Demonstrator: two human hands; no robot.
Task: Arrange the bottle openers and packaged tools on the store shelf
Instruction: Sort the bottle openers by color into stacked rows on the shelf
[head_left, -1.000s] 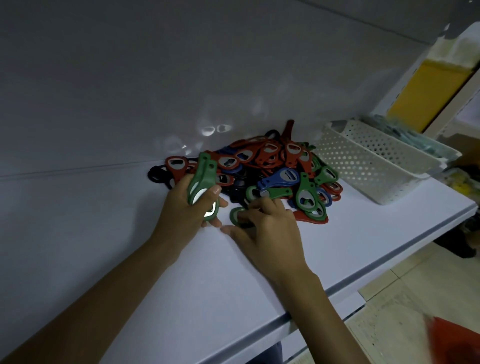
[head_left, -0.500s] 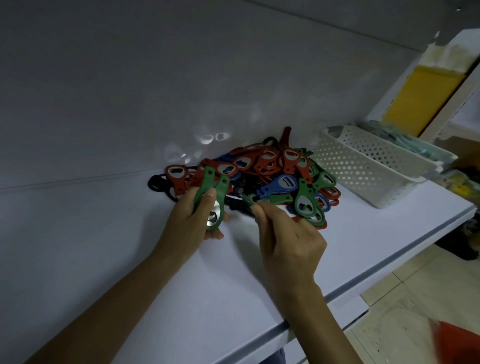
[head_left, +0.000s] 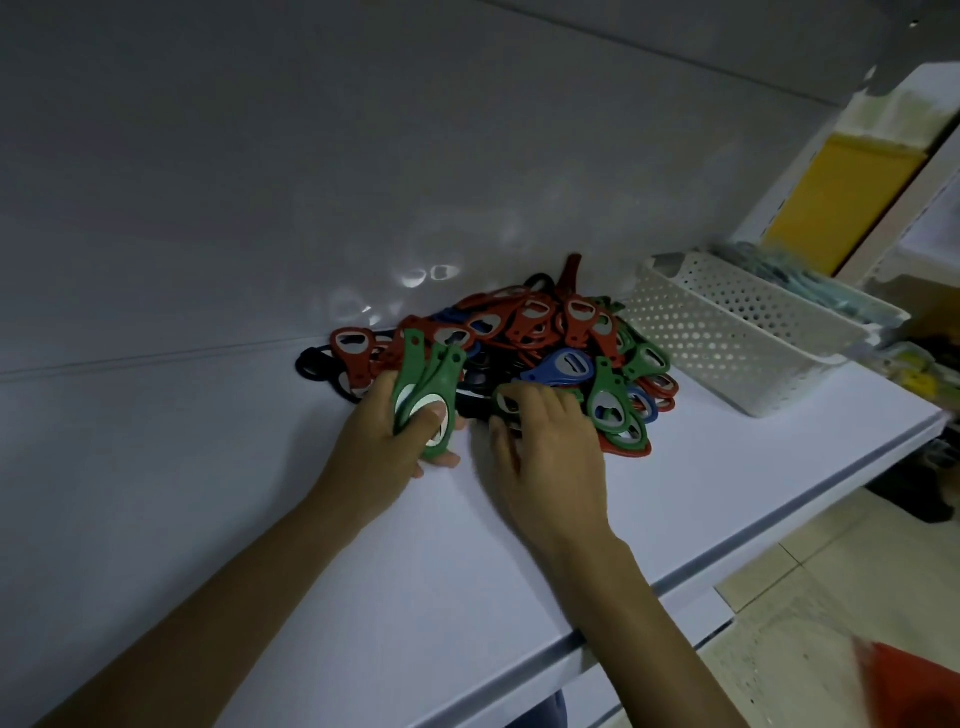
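Left hand (head_left: 384, 441) grips green openers (head_left: 423, 374) (a stack); right hand (head_left: 545, 452) rests its fingers (head_left: 537, 397) on the pile (head_left: 576, 317), grip unclear.

Glossy plastic bottle openers (head_left: 524, 358) with metal insets, smooth white shelf (head_left: 260, 519), perforated plastic basket (head_left: 727, 332)

- Dim, bluish light throughout; the smooth grey-white back wall (head_left: 311, 156) darkens toward the top left
- small bright glints (head_left: 426, 274) sit on that wall
- the red shape in the bottom right corner (head_left: 919, 686) is smeared with blur; the flat white shelf (head_left: 363, 571) bows slightly at its front edge
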